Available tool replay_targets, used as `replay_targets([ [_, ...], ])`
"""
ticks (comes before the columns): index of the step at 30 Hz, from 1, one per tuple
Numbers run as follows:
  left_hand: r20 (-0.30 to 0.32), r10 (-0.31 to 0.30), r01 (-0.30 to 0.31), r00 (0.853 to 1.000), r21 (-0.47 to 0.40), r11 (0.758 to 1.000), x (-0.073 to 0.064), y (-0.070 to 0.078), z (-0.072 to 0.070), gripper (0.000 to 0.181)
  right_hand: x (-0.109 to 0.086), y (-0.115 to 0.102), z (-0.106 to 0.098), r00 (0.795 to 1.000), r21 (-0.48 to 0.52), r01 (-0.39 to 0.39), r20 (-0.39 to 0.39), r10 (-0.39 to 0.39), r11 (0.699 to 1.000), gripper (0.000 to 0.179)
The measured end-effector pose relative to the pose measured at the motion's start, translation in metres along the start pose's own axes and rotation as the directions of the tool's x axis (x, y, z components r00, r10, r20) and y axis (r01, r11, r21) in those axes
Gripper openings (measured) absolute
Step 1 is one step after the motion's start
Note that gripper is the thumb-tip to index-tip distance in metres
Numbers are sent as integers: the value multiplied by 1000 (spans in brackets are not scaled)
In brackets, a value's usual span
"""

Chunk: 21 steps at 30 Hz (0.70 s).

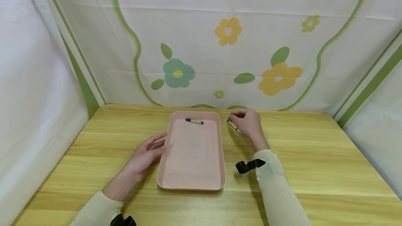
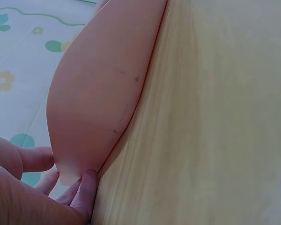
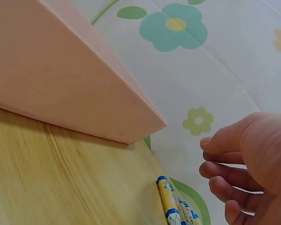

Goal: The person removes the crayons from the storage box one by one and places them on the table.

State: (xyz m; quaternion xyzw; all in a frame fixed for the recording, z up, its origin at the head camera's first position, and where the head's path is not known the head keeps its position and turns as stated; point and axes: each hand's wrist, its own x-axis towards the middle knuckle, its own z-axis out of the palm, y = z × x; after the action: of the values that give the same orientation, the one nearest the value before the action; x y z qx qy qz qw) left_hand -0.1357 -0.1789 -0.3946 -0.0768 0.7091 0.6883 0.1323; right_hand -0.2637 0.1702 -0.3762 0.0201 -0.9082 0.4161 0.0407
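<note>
A shallow pink tray (image 1: 194,156) lies on the wooden table, with one dark-ended crayon (image 1: 194,121) inside near its far edge. My left hand (image 1: 142,159) rests against the tray's left side, its extended fingers and thumb touching the wall; the left wrist view shows the fingertips (image 2: 87,183) close to the table. Right of the tray, my right hand (image 1: 249,123) hovers over several crayons (image 3: 168,199) with yellow patterned wrappers and blue ends. Its fingers are loosely bent and the thumb is near the index finger, with no crayon visible between them.
A white cloth (image 1: 201,44) printed with flowers and green lines hangs behind the table's far edge. More white cloth hangs at both sides. The wooden tabletop (image 1: 314,170) extends around the tray.
</note>
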Motion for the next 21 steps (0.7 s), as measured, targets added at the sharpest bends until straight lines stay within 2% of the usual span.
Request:
replay_targets([
  [12,-3,-1,1,1000,1,1000,0,0,0,56,-3,-9,4,999,-17,46,-2,-46,999,24],
  [21,-8,2,-3,1000,-10,1000,1,-1,0,56,-5,-18,10,998,21,62,16,-62,998,25],
])
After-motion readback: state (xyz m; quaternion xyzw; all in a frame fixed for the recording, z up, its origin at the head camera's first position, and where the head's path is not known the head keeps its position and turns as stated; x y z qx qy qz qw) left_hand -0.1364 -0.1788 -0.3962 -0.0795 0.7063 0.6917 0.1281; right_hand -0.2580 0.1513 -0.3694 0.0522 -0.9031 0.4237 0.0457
